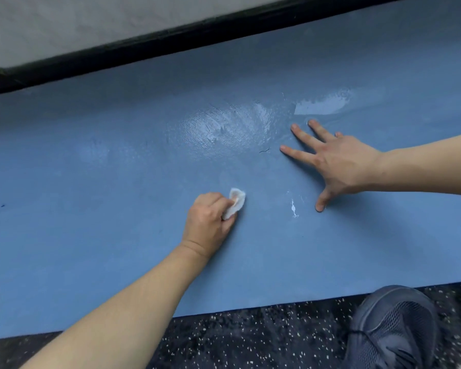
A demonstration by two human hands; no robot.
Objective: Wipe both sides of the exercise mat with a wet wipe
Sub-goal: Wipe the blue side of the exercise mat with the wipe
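A blue exercise mat lies flat across the floor and fills most of the view. My left hand rests on its middle, fingers closed around a crumpled white wet wipe that presses on the mat. To the right, my right hand lies flat on the mat with its fingers spread and nothing in it. Shiny wet patches show on the mat beyond both hands. A small white streak sits between the hands.
A dark speckled floor runs along the mat's near edge. My dark blue shoe stands there at the lower right. A black baseboard and a pale wall border the far side. A small dark fleck lies on the mat.
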